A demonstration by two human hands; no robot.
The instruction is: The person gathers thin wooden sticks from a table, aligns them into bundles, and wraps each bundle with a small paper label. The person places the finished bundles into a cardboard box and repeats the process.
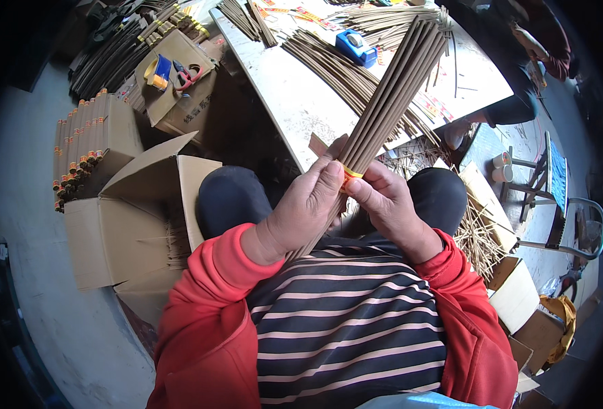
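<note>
A bundle of brown incense sticks (397, 92) slants across my lap, its upper end leaning over the white table and its lower end against my striped shirt. Around its middle sits a red and yellow paper band (348, 179). My left hand (301, 198) is closed round the bundle from the left, with the thumb beside the band. On the other side, my right hand (391, 204) grips the bundle too, its thumb pressed on the band's edge. The fingers behind the sticks are partly hidden.
Loose incense sticks and a blue tape dispenser (356, 48) lie on the white table (281, 102). An open carton (138, 232) stands at my left, near stacked banded bundles (83, 146). Scissors (187, 76) rest on another box. Thin sticks (482, 235) fill a box at right. Another person stands far right.
</note>
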